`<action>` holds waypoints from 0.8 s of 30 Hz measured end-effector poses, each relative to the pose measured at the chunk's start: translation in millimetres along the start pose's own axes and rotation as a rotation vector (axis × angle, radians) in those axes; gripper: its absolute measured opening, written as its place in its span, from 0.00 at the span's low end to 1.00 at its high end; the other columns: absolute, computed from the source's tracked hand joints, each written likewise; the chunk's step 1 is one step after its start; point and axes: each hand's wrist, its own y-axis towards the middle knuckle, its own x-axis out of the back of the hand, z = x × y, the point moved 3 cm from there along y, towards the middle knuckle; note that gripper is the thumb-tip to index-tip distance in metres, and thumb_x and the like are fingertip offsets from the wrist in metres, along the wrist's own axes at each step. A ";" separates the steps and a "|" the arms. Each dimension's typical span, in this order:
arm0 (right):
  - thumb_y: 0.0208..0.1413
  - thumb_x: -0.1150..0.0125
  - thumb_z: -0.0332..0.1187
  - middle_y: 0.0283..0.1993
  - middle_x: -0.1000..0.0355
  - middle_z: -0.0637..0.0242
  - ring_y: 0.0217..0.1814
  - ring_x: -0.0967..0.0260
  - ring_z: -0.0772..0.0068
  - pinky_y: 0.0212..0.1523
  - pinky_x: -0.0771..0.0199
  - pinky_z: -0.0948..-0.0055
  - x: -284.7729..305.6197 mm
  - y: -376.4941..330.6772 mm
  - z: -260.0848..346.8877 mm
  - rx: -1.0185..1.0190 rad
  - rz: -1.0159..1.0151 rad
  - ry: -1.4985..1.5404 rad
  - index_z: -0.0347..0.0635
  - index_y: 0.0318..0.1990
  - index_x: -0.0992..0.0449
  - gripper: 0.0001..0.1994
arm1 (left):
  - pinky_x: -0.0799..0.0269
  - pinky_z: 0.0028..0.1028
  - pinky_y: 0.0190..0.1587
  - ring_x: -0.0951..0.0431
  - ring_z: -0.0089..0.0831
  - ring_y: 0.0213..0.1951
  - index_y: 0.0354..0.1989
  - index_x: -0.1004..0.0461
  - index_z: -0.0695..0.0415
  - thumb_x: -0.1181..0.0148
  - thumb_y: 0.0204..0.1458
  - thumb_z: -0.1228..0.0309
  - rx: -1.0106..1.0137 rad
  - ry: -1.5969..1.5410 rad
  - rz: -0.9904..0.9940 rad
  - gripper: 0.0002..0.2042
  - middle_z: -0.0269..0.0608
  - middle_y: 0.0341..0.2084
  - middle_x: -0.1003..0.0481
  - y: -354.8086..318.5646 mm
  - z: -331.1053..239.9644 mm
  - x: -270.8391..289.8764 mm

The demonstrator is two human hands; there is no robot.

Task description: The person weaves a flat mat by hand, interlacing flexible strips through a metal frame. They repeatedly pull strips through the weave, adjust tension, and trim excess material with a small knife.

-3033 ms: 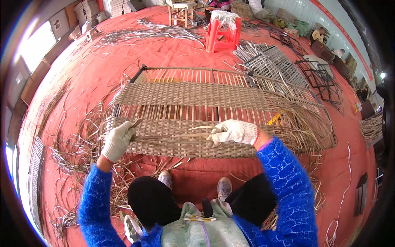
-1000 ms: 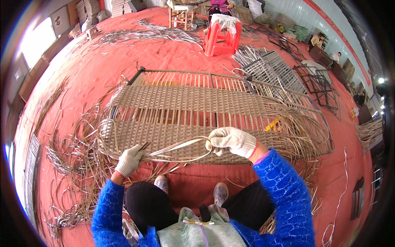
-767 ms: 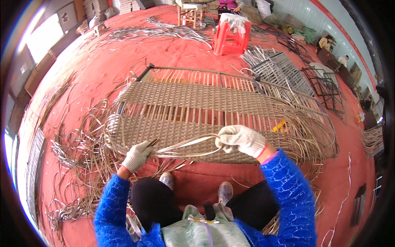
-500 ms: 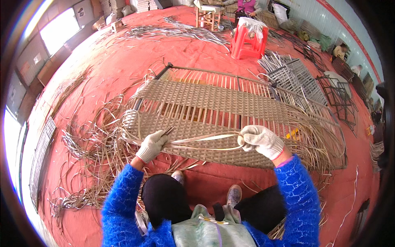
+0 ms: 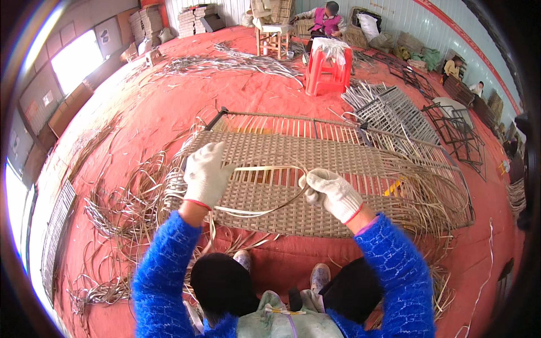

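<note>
Head cam: both white-gloved hands have lifted compared to a moment ago, so the long flat tan wicker strip point(image 5: 265, 168) now loops up off the half-woven tan wicker panel on its dark metal frame point(image 5: 338, 163). Left hand point(image 5: 205, 173) and right hand point(image 5: 331, 191) each pinch it. Strip runs left-right above the panel, which lies on the red floor point(image 5: 169, 107); looks like slack getting pulled through.

My left hand point(image 5: 205, 173) and right hand point(image 5: 332, 192) now sit higher over the woven panel point(image 5: 315, 169) than before, and the strip point(image 5: 265, 168) between them, earlier nearly straight, bows into a wide loop.
</note>
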 end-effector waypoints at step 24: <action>0.56 0.38 0.33 0.25 0.29 0.74 0.29 0.36 0.85 0.29 0.35 0.79 -35.1 24.1 -9.1 0.283 -0.279 -0.387 0.38 0.33 0.23 0.07 | 0.30 0.19 0.25 0.27 0.19 0.22 0.35 0.25 0.65 0.46 0.57 0.70 0.557 -1.281 0.501 0.09 0.36 0.22 0.25 -22.9 -94.6 -21.5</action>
